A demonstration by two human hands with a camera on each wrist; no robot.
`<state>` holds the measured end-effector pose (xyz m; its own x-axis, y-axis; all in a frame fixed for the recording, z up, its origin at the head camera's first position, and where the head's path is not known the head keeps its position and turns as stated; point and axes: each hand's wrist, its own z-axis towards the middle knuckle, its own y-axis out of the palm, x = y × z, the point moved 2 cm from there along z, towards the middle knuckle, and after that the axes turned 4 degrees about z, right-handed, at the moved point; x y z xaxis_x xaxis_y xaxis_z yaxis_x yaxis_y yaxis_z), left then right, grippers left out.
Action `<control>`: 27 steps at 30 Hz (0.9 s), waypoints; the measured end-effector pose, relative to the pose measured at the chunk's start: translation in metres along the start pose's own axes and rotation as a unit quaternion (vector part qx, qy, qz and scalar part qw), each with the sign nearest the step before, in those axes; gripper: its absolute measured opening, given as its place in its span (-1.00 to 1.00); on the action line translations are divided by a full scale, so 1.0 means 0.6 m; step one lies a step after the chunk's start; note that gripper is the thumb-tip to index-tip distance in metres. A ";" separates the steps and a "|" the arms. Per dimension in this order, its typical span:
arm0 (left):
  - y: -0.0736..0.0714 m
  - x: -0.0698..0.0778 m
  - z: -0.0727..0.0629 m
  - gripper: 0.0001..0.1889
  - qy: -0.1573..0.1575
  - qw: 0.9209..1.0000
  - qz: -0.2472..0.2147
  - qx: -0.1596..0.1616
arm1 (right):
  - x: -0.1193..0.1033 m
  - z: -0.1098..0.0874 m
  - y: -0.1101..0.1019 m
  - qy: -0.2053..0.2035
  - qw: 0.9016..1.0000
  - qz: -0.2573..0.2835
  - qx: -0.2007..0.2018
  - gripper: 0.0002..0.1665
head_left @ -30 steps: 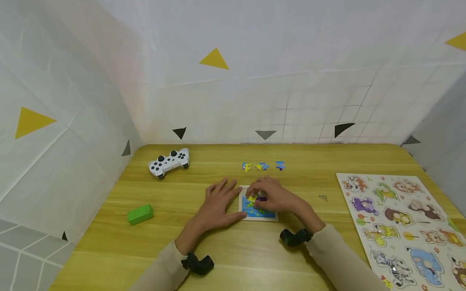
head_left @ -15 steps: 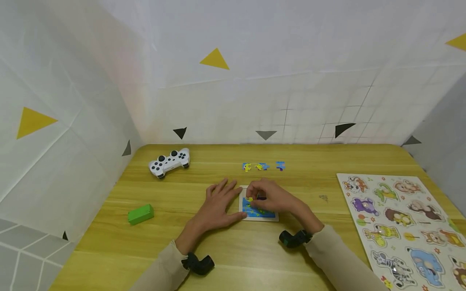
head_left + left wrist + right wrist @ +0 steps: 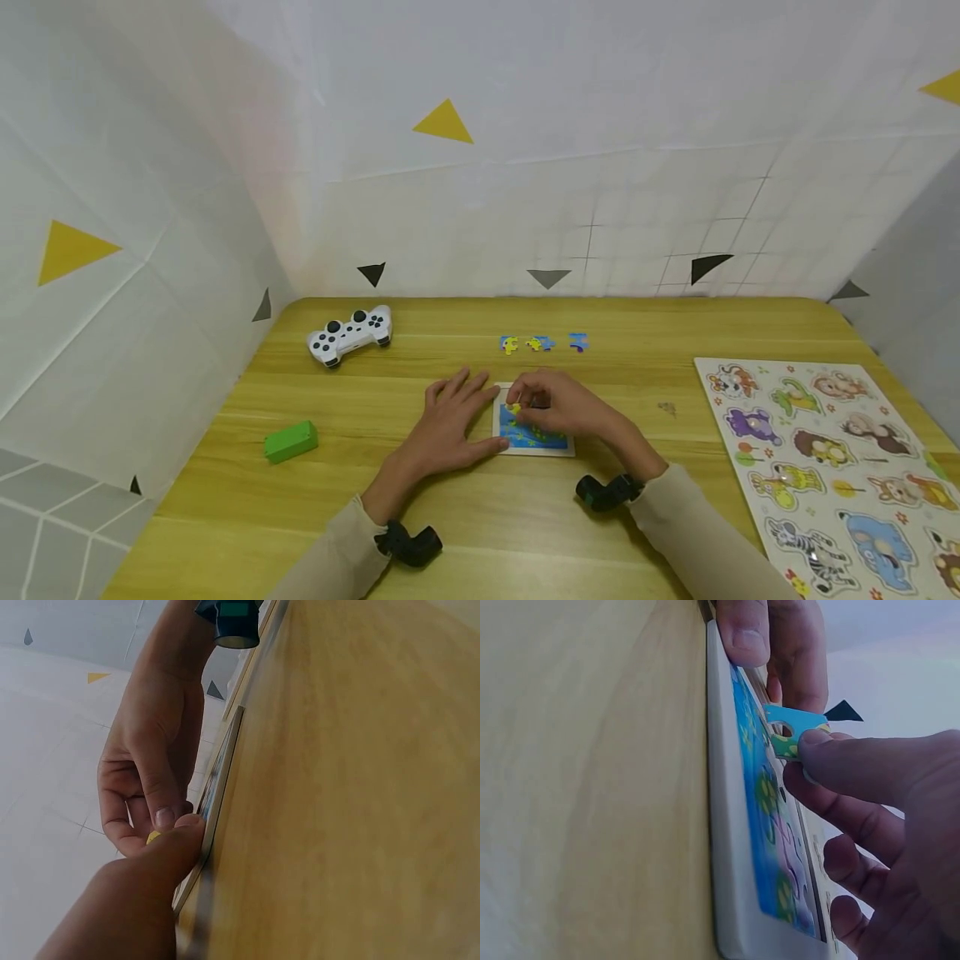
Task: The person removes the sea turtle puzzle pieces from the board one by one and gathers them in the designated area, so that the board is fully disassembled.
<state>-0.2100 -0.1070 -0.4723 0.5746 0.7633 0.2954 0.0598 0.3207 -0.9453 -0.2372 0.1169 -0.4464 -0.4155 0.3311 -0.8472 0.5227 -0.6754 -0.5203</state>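
Observation:
A small jigsaw puzzle board [image 3: 534, 446] with a pale frame and a blue picture lies on the table. My right hand [image 3: 564, 403] is over it, pinching a blue, green and yellow puzzle piece [image 3: 791, 722] between thumb and index finger; the piece stands tilted just over the board in the right wrist view. My left hand [image 3: 452, 423] lies spread at the board's left side, its thumb and fingertips at the frame. Part of the board is hidden under the right hand. Three loose puzzle pieces [image 3: 509, 344] lie beyond the board.
A white game controller [image 3: 349, 335] lies at the back left, and a green block [image 3: 290, 442] nearer on the left. A large animal puzzle board [image 3: 832, 467] covers the table's right side. A white patterned sheet [image 3: 480, 208] hangs behind the table [image 3: 517, 533].
My right hand has drawn its fingers in slightly and turned the pinched puzzle piece a little over the board. The left hand stays in place.

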 end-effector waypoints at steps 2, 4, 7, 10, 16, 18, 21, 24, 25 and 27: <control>0.000 0.000 0.000 -0.17 0.000 1.000 -0.001 0.000 | 0.002 -0.001 -0.003 0.013 1.000 0.000 0.007 -0.81; 0.000 0.000 0.001 -0.16 0.000 1.000 -0.001 -0.001 | 0.003 -0.002 -0.006 0.024 1.000 0.000 0.014 -0.81; 0.000 0.000 0.001 -0.15 -0.002 1.000 -0.003 -0.003 | 0.004 -0.004 -0.013 0.035 0.999 0.002 0.022 -0.81; 0.000 0.000 0.001 -0.15 -0.004 1.000 -0.005 -0.004 | 0.007 -0.003 -0.021 0.036 0.999 -0.002 0.033 -0.81; 0.001 0.000 0.001 -0.16 -0.007 1.000 -0.009 -0.007 | 0.022 0.010 -0.038 0.028 0.998 -0.021 0.055 -0.80; 0.002 -0.001 0.001 -0.15 -0.008 1.000 -0.009 -0.009 | 0.025 0.018 -0.045 0.029 0.998 -0.020 0.059 -0.79; 0.002 -0.002 0.001 -0.15 -0.007 1.000 -0.009 -0.011 | 0.028 0.031 -0.053 0.031 0.998 -0.022 0.056 -0.78; 0.002 -0.002 0.000 -0.16 -0.006 1.000 -0.014 -0.012 | 0.033 0.043 -0.059 0.039 0.998 -0.024 0.046 -0.76; 0.002 -0.002 0.000 -0.16 -0.005 1.000 -0.015 -0.012 | 0.035 0.046 -0.060 0.041 0.998 -0.026 0.043 -0.76; 0.001 -0.002 0.001 -0.17 -0.005 1.000 -0.016 -0.013 | 0.037 0.052 -0.063 0.045 0.998 -0.027 0.038 -0.77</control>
<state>-0.2110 -0.1073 -0.4731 0.5633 0.7589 0.3268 0.0991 0.3306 -0.9386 -0.2894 0.1290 -0.4424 -0.3707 0.4237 -0.8265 0.4418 -0.7023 -0.5582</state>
